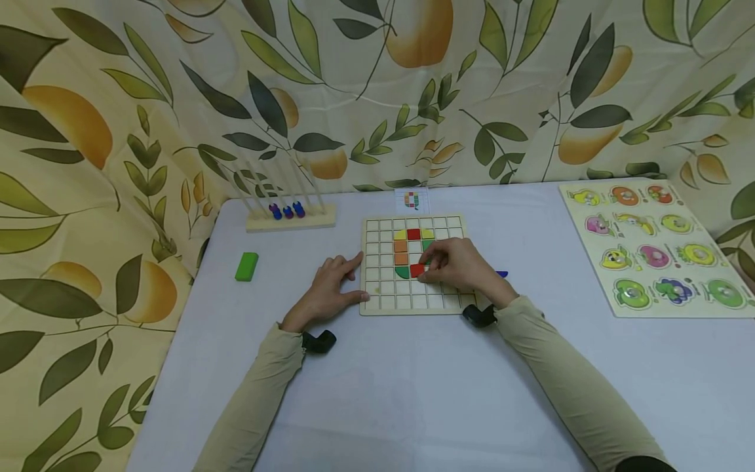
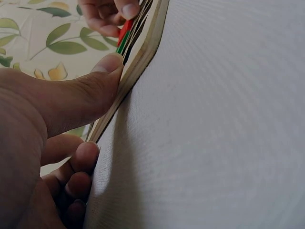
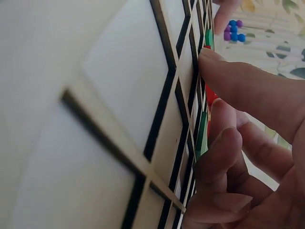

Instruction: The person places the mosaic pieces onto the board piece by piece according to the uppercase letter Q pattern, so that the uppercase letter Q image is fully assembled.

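Note:
A wooden grid board (image 1: 377, 303) lies on the table with coloured tiles set in its squares. At its left edge rests my left hand (image 1: 327, 288), thumb and index finger spread apart and touching the rim; its other fingers are loosely bent in the left wrist view. My right hand (image 1: 457, 264) is over the board, pinching a red square tile (image 1: 417, 270) beside a green quarter-round tile (image 1: 402, 272). Above these sit two orange tiles (image 1: 401, 246), another red square (image 1: 414, 234) between yellow pieces (image 1: 428, 233), and a green tile (image 1: 427, 244) partly hidden by my right hand.
A small pattern card (image 1: 411, 200) stands behind the board. To the left are a bead-peg stand (image 1: 291, 224) and a green block (image 1: 246, 267). A blue piece (image 1: 502, 273) shows past my right wrist. A fruit puzzle board (image 1: 598, 242) lies at right.

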The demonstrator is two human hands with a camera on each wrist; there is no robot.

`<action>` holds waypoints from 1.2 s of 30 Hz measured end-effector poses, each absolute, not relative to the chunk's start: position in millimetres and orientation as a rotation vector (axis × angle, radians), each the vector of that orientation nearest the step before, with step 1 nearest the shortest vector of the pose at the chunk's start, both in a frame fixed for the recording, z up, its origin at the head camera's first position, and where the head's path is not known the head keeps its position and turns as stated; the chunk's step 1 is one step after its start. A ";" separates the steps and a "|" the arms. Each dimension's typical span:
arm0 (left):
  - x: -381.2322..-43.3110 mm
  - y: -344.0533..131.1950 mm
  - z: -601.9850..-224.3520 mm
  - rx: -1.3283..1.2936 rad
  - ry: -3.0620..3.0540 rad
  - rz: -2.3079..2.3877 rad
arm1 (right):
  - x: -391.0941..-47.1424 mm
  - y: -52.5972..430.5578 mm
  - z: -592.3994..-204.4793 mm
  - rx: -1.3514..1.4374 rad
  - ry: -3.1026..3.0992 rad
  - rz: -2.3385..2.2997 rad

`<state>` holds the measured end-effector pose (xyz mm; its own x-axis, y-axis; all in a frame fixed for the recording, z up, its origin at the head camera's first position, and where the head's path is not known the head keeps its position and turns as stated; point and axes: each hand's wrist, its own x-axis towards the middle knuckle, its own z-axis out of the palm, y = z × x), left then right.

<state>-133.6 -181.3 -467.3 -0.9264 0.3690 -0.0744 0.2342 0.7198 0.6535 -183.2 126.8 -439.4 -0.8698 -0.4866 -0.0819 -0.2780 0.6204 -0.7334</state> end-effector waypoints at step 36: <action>-135.0 -181.8 -468.9 0.479 2.709 1.010 | -180.2 135.2 -428.5 -0.686 2.701 -0.979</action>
